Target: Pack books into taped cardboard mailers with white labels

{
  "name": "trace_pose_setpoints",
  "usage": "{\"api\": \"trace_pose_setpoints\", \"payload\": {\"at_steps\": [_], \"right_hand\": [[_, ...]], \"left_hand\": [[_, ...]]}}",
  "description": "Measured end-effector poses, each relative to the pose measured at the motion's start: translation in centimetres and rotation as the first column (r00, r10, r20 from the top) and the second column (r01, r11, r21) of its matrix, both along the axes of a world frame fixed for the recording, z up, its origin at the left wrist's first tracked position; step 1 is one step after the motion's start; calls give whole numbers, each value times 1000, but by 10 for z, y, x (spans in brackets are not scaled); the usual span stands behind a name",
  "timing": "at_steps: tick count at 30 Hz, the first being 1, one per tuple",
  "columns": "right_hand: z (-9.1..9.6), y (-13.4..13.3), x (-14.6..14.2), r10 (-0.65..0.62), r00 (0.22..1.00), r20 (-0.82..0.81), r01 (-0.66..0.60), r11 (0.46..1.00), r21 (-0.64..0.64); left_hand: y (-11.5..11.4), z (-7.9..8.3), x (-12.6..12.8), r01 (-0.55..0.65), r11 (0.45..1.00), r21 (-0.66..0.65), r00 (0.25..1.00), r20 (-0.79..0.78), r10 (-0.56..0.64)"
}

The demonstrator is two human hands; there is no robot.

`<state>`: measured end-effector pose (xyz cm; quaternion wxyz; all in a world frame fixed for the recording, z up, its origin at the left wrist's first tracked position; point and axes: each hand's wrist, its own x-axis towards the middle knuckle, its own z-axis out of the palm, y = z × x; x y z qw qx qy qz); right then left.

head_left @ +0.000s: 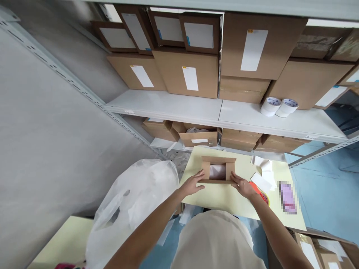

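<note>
A small cardboard box [205, 170] lies on the pale yellow tabletop with its flaps folded out. A pale, pinkish-white item [218, 172] shows inside. My left hand [193, 184] grips the box at its left end, fingers on the flap and thumb near the front corner. At the opposite end, my right hand [242, 186] holds the right flap and front corner, its fingers partly hidden from view. Beside the right wrist is an orange-red tape dispenser [258, 190], partly covered by my arm. White paper slips [263, 179] lie to the right of it.
A blurred-out purple object [288, 197] sits on the table [224, 194] at right. Behind stand shelves [185, 105] with labelled cartons [187, 73] and two white tape rolls [271, 106]. A large white plastic bag [134, 198] is left; more cartons [322, 250] are lower right.
</note>
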<state>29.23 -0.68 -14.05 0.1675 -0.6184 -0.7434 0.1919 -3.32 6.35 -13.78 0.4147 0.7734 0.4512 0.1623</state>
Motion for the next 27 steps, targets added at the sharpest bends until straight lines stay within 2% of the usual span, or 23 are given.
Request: {"api": "trace_pose_setpoints", "payload": {"at_steps": [3, 6, 9, 11, 13, 16, 19, 23, 25, 27], "right_hand": [[4, -8, -8, -3, 990, -139, -14, 993, -116], [0, -21, -8, -109, 975, -196, 91, 991, -100], [-7, -28, -7, -261, 936, -237, 241, 964, -112], [-10, -24, -7, -359, 895, -265, 339, 933, -119], [-9, -13, -8, -402, 871, -281, 391, 915, -96], [-1, 4, -7, -339, 907, -250, 328, 941, -87], [4, 11, -2, -225, 961, -162, 207, 971, -122], [-3, 2, 1, -56, 998, 7, 57, 997, -52], [-10, -5, -1, -41, 994, 101, 43, 999, -20], [-16, -9, -6, -65, 983, 170, 65, 998, 3]], "left_hand": [[-1, -9, 5, -106, 994, -41, 991, 80, 109], [-4, -17, 7, -160, 982, -103, 973, 152, 175], [-3, -24, 11, -223, 965, -137, 954, 171, 245], [0, -28, 16, -293, 947, -134, 939, 144, 311], [4, -32, 21, -359, 926, -118, 921, 116, 372], [6, -38, 24, -388, 917, -93, 912, 107, 397], [5, -42, 22, -346, 938, -22, 931, 115, 346], [-2, -32, 23, -254, 934, 252, 965, 9, 261], [-6, -23, 28, -123, 917, 380, 974, -129, 184], [-9, -13, 37, 62, 893, 445, 959, -275, 71]]}}
